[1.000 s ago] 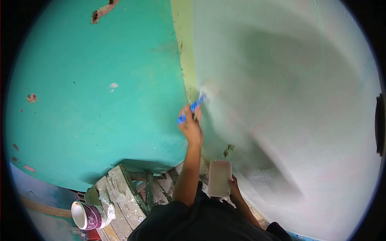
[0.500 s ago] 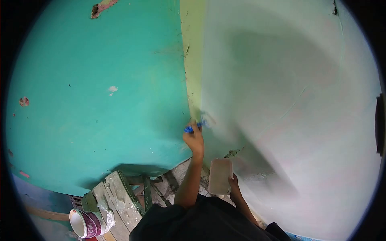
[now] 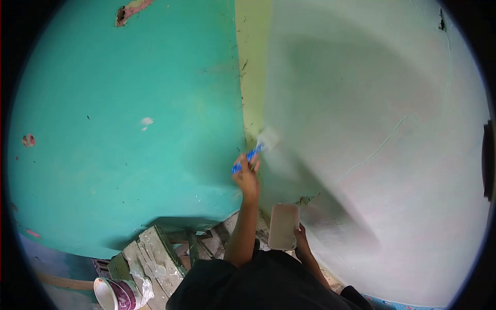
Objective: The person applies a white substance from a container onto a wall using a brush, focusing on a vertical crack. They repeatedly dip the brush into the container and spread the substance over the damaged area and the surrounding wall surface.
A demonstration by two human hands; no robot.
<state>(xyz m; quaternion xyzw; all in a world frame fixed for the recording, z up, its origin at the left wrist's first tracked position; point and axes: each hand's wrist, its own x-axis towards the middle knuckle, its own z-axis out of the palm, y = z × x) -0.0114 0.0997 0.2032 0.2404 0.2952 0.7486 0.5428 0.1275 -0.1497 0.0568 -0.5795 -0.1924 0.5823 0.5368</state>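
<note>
My left hand [image 3: 247,178] is closed round the blue handle of a paintbrush [image 3: 254,152]. The brush's pale, slightly blurred head lies against the whitish wall [image 3: 361,103], beside the yellow-green corner strip [image 3: 253,62]. Lower down, my right hand [image 3: 301,241] grips the right side of a shallow rectangular tray [image 3: 283,226], whose inside looks pale brown. On the left, the teal wall [image 3: 155,82] meets the strip.
At the lower left is a paint-spattered wooden bench [image 3: 155,250]. Near it are a white and purple bucket [image 3: 124,294] and crumpled plastic [image 3: 147,290]. A broken patch [image 3: 306,200] marks the wall's lower part, above the tray.
The brush head has moved up along the wall beside the strip, and the handle now slants more steeply. The view has shifted slightly. My right hand still holds the tray low down.
</note>
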